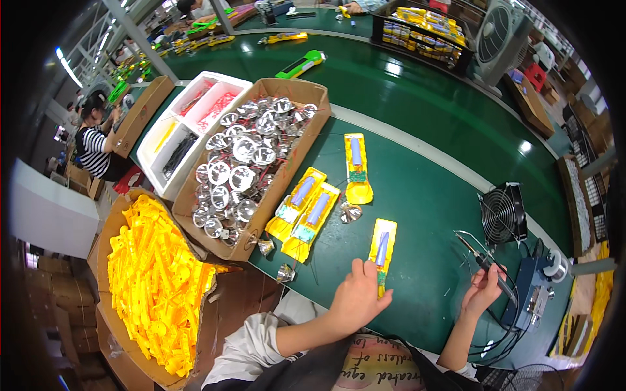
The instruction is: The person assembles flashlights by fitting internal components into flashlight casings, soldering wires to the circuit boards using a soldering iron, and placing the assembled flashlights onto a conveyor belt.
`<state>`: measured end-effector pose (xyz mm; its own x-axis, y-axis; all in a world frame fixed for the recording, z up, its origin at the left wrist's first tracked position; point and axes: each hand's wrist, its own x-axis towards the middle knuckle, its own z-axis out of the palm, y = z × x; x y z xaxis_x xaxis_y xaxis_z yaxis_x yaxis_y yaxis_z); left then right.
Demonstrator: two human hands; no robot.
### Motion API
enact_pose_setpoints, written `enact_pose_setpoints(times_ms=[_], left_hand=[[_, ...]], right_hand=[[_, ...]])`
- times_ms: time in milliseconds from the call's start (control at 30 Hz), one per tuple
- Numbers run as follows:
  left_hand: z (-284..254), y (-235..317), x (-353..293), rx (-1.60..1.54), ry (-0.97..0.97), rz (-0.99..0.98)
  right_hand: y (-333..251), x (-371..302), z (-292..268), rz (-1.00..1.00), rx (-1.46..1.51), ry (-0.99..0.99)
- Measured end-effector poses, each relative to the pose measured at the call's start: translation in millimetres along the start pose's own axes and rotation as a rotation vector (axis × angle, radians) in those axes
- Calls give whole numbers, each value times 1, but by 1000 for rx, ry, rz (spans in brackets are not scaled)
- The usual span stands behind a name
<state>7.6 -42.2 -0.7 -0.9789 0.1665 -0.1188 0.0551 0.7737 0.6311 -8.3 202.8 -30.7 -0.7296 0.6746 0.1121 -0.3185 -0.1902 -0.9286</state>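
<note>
My left hand (358, 294) is closed around the lower end of a yellow flashlight housing (385, 234) on the green bench. A purple battery (385, 251) lies in it; a bit of green circuit board shows beside my fingers. In my right hand (481, 292) is a soldering iron (483, 261), its tip pointing up and left, apart from the housing. Farther off lies another open housing (356, 189) with battery and board, a silver reflector (351, 212) at its lower end. Two more such housings (297, 203) (311, 222) lie side by side to the left, with reflectors near them.
Left stands a cardboard box of reflectors (317, 124), a white divided foam tray (244, 83), and a carton of yellow shells (156, 280). At right are a small black fan (503, 214), a blue soldering station (523, 293) and cables. A green flashlight (302, 65) lies beyond the bench's rail.
</note>
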Motion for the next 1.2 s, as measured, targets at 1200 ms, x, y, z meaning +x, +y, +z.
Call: enact_pose_setpoints(times_ms=[1200], left_hand=[[-88,-15,58,43,106,285]], right_hand=[[-2,0,-7,3,-87,6]])
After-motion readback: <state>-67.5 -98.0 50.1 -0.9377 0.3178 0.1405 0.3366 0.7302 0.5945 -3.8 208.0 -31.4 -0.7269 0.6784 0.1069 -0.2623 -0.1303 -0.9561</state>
